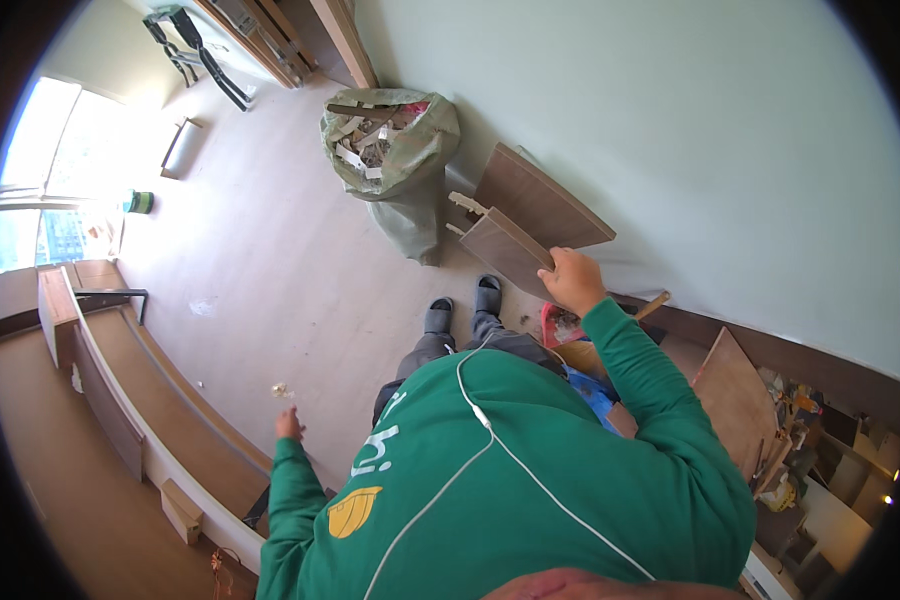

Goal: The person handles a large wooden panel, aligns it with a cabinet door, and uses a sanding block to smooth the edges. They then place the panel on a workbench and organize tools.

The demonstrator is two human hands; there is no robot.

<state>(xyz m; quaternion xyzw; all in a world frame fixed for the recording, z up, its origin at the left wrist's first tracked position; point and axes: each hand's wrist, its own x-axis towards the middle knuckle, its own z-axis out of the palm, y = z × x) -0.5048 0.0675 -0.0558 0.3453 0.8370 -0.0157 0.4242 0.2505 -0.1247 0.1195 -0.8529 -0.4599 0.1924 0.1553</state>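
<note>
My right hand [573,281] is closed on the upper edge of a brown wooden board [511,254], near its right corner. Pale, ragged pieces stick out from the board's left end. Behind it, a second brown board [542,195] leans close to the wall. Hanging low on the left, my left hand [289,424] holds nothing, its fingers loosely apart. The floor lies below it, and a long brown wooden unit with a pale edge [130,410] is at its left.
A large pale green sack [410,200] full of debris stands by the wall. Near my right side are a red dustpan-like thing [562,325], a wooden handle [652,305] and piled scraps [785,440]. A green bucket-like container [138,202] sits near the window.
</note>
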